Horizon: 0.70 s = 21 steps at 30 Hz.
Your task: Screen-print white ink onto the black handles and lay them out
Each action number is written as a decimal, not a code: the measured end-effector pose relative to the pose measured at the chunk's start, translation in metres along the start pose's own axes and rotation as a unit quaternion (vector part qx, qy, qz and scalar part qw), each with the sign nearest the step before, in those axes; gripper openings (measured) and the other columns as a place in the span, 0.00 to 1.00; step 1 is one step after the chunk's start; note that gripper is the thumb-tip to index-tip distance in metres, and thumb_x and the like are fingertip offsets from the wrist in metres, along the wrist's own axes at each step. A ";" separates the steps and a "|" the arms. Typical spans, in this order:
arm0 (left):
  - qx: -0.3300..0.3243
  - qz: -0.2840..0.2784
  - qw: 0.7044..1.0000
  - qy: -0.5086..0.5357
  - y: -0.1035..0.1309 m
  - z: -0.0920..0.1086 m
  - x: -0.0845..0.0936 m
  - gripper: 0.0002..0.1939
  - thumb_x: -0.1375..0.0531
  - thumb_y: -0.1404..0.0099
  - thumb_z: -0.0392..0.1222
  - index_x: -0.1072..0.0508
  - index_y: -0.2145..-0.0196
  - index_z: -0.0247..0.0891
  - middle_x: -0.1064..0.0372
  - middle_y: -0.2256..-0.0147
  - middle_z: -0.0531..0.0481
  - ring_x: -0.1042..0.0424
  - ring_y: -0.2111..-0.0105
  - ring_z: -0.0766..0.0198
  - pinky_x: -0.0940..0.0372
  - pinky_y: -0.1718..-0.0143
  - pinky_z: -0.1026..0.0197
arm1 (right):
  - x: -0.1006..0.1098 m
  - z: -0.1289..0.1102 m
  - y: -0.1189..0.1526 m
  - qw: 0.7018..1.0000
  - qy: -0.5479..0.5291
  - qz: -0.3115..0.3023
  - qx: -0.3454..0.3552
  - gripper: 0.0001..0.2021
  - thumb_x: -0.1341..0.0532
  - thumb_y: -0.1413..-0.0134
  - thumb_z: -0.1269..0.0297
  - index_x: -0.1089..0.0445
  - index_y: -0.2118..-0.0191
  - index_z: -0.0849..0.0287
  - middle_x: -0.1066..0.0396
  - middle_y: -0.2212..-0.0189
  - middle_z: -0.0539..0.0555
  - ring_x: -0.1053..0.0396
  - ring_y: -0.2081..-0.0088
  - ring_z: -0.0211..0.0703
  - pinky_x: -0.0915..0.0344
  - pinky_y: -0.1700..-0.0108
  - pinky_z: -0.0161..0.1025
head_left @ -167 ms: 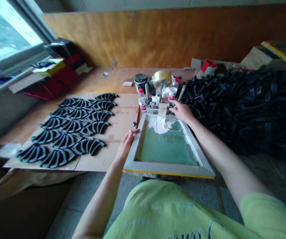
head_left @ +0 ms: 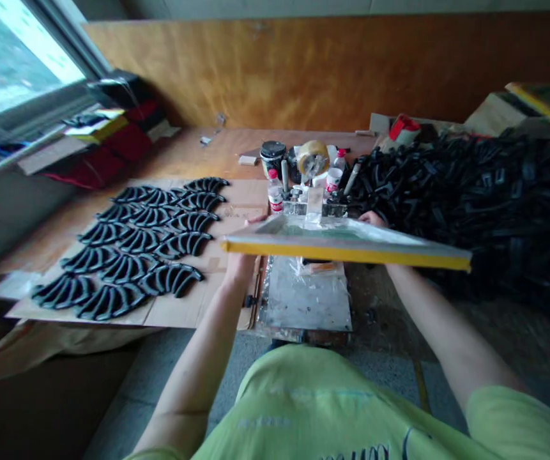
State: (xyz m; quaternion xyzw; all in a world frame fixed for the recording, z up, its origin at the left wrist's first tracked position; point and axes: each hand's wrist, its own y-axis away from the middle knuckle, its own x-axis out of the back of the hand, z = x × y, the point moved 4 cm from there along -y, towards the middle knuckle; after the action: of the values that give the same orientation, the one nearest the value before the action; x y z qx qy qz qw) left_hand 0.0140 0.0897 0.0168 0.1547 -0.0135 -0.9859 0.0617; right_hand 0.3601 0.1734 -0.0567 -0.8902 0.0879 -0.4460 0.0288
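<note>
The screen-printing frame (head_left: 342, 249) is tilted up on its far-end hinge clamp, its yellow-edged near side raised off the base plate (head_left: 303, 306). My left hand (head_left: 250, 237) grips the frame's left side, fingers at the rim and the palm partly hidden below it. At the right side, my right hand (head_left: 374, 220) holds the frame, mostly hidden behind its raised edge. A squeegee (head_left: 313, 206) stands at the far end of the mesh, its lower end in white ink. On the plate, a small dark part with a pale edge shows below the frame.
Rows of curved black parts (head_left: 143, 243) lie on cardboard (head_left: 231, 255) at left. A heap of black parts (head_left: 471, 198) fills the right. Behind the frame stand a red-capped bottle (head_left: 275, 191), a black-lidded tub (head_left: 273, 156), a cup (head_left: 333, 179) and a tape roll (head_left: 313, 158).
The frame's near side has swung up from the base plate, uncovering it. My right hand has moved from near the squeegee to the frame's right side.
</note>
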 end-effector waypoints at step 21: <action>0.302 0.142 0.905 -0.264 0.070 -0.141 0.165 0.24 0.50 0.39 0.61 0.34 0.75 0.36 0.32 0.82 0.49 0.33 0.83 0.64 0.38 0.78 0.63 | -0.029 0.056 0.101 0.976 0.205 -0.051 -0.043 0.13 0.48 0.40 0.75 0.28 0.55 0.62 0.29 0.57 0.61 0.35 0.53 0.47 0.40 0.51 0.39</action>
State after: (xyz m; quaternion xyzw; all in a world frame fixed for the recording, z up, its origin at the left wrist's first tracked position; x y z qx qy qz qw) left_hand -0.0903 -0.0011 -0.1639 -0.1035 -0.3479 -0.9204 0.1454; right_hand 0.3749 0.0780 -0.1265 -0.7833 0.0651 -0.6161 -0.0506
